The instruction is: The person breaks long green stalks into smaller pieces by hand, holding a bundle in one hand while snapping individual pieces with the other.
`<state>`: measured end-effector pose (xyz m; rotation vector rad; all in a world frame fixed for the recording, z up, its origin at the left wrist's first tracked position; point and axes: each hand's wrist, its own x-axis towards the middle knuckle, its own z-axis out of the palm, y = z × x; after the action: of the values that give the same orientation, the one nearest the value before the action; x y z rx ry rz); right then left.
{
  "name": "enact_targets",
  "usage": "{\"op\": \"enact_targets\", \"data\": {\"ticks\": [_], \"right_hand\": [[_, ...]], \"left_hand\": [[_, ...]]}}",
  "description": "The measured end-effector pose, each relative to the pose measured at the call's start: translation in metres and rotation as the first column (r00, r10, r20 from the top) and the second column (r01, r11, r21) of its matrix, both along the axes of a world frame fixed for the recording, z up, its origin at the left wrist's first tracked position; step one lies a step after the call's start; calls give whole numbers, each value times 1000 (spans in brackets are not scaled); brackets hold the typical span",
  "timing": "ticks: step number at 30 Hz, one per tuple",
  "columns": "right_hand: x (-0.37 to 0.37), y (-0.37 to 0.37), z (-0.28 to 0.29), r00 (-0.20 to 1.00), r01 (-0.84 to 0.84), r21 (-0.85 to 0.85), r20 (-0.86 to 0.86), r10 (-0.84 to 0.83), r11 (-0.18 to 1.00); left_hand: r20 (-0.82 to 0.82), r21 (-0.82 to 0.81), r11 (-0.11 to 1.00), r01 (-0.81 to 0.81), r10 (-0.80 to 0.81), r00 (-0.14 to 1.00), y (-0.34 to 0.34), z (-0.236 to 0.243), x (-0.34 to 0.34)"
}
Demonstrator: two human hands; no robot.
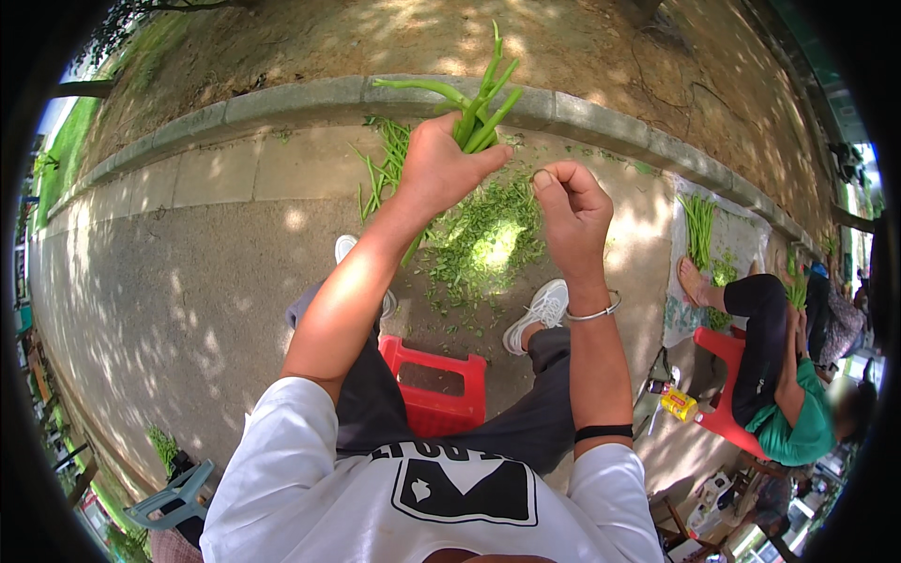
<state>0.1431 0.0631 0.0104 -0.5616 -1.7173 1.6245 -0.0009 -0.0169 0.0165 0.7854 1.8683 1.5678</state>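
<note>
- White T-shirt point(357, 511), nearest the head camera, fills the bottom edge of the view, with a black panel across its chest.
- Left hand point(439, 155), upper middle: fingers closed firmly around a bunch of green stalks point(481, 117). The stalks stick up above the fist, tips spread apart.
- Right hand point(574, 211), just right of the bunch and apart from it: fingers curled in, thumb drawn up to the forefinger. Whether something small is pinched there, I cannot tell. A silver bangle point(596, 312) circles the wrist, and a black band point(603, 432) sits near the elbow.
- Beneath and between the hands, a loose pile of torn green leaves point(469, 267) lies on the pavement point(216, 253), partly sunlit. More long stalks point(380, 178) lie at its left.
- Two pale shoes, one partly hidden by the left forearm, flank the leaves; a red stool point(441, 413) stands between dark trouser legs.
- Beyond, a stone curb point(328, 97) curves across, with bare earth point(394, 42) behind it.
- At right, another person in a green top point(802, 427) sits holding greens point(796, 284). Stalks point(697, 230) lie on a pale sheet point(674, 314) near that person's bare foot.
</note>
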Motion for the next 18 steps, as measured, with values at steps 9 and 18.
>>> {"op": "enact_targets", "data": {"ticks": [9,18], "right_hand": [[2,4,6,994,-94,162,69,83,982],[3,4,3,988,4,201,150,-35,980]], "left_hand": [[436,119,993,27,-76,897,-3,3,-14],[513,100,993,68,-111,851,-2,4,-11]]}}
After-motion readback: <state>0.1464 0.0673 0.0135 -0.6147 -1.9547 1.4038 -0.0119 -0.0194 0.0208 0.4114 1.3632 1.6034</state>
